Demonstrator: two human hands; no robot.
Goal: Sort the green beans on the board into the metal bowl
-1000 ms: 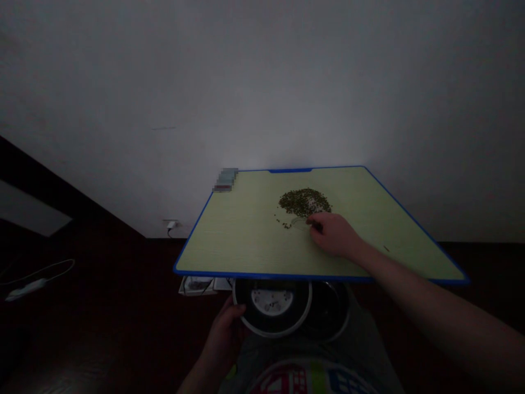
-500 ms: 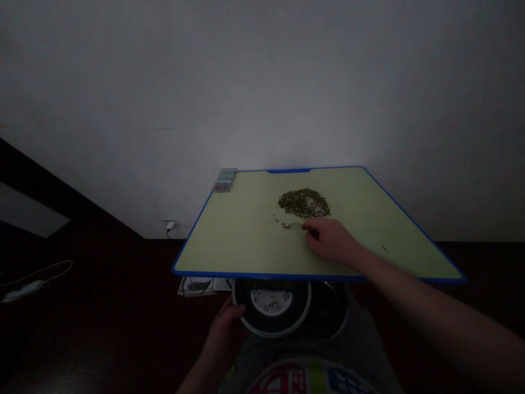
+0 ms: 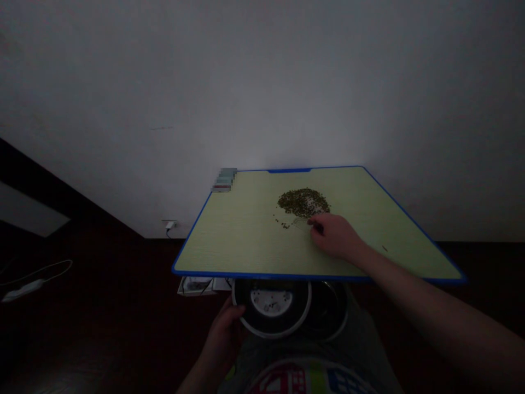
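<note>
A pile of small green beans lies on a pale green tabletop with a blue rim. My right hand rests on the tabletop at the pile's near edge, fingers curled together in a pinch at the beans; what they hold is too small to make out. A few stray beans lie left of the fingertips. Below the table's near edge, my left hand grips the rim of a dark bowl with a white edge held over my lap.
A second round metal bowl sits right of the dark one. A white tray lies under the table's left side. A wall socket and a cable with a white plug strip lie on the dark floor at left.
My right hand drew back slightly toward me, then returned to the pile's near edge. The left hand and bowl stayed put.
</note>
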